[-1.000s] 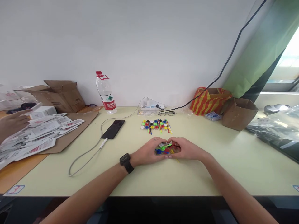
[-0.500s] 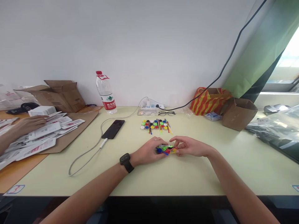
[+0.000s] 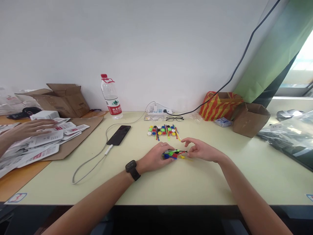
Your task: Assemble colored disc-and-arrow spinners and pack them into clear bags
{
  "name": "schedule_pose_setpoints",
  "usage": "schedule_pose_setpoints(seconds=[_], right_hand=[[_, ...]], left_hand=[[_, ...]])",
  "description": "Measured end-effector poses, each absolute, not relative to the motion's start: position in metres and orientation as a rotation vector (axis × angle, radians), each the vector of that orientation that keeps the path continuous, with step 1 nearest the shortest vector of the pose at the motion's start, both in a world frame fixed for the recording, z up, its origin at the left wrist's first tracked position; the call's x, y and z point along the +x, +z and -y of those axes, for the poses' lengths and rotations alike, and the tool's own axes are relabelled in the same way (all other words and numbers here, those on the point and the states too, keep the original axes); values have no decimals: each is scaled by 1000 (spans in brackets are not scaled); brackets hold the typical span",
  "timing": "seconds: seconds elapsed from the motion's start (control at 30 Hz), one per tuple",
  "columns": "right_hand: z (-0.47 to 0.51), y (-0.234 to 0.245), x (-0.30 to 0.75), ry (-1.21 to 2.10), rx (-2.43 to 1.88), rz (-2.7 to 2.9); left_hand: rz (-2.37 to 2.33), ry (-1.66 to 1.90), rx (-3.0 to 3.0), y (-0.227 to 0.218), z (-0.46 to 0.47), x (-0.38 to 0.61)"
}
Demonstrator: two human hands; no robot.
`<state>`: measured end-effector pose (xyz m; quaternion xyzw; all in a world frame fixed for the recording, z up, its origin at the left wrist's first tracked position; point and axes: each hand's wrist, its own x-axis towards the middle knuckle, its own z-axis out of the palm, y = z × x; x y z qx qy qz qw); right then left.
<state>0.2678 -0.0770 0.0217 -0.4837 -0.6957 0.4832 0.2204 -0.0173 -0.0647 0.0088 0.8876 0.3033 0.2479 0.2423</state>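
My left hand [image 3: 156, 156] curls around a small cluster of plastic pieces low over the table. Green, blue and red discs [image 3: 174, 156] show beyond its fingers, with thin sticks poking out to the right; the palm hides the rest. At the ends of the black and red sticks [image 3: 182, 152], my right hand [image 3: 201, 150] has its thumb and a bent finger closed, while its index finger arches free above. A yellow piece [image 3: 182, 157] lies just below these sticks. Behind both hands, several coloured discs [image 3: 163, 133] sit in rows, with bundles of sticks [image 3: 167, 132] across them.
A phone [image 3: 119, 135] on a white cable lies left, with a water bottle [image 3: 112, 98] behind it. Glasses [image 3: 174, 118] and a power strip [image 3: 158, 110] are by the wall. Bags [image 3: 250, 120] stand right. At far left, another person's hand [image 3: 34, 128] rests on white packets [image 3: 46, 138].
My right hand has drawn slightly right, away from the left, and its index finger has lifted. More of the sticks now shows. The other person's hand has shifted right over the packets.
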Motion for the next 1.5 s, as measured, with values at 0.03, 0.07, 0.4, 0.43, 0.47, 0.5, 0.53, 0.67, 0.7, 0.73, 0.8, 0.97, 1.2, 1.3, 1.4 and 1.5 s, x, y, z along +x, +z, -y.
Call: schedule_pose_setpoints(seconds=[0.03,0.07,0.4,0.43,0.47,0.5,0.53,0.67,0.7,0.73,0.8,0.97,1.2,1.3,1.4,1.5], right_hand=[[77,22,268,1343,-1342,1934],[78,23,269,1348,-1350,1951],[73,23,274,1200,-1475,2227],[73,23,275,1198,-1456,2239],[73,23,275,1192,-1440,2251],[74,24,275,1187,-1429,2261],[74,24,275,1188,-1421,2272],[74,25,275,1233,-1376,2300],[74,25,275,1236,-1371,2303],[74,25,275,1232,-1372,2306],[74,26,275,1214,-1385,2311],[75,30,278,1256,-1373,2321],[80,37,282,1505,-1199,2153],[82,39,283,1594,-1159,2063],[82,39,285,1625,-1165,2054],[79,34,284,1531,-1203,2034]], left_hand=[[-829,681,2433,8,64,-17],[-830,684,2439,8,64,-17],[-883,759,2462,3,62,-17],[-886,758,2463,3,62,-17],[-886,757,2463,3,62,-17],[-884,757,2463,3,62,-17],[-880,757,2460,3,62,-18],[-842,750,2435,5,64,-18],[-833,751,2428,6,65,-18],[-829,753,2422,7,65,-18],[-830,756,2414,7,66,-19],[-830,726,2416,5,65,-20],[-785,704,2430,8,65,-18],[-769,697,2442,9,65,-17],[-765,712,2445,8,66,-17],[-763,713,2452,8,66,-17]])
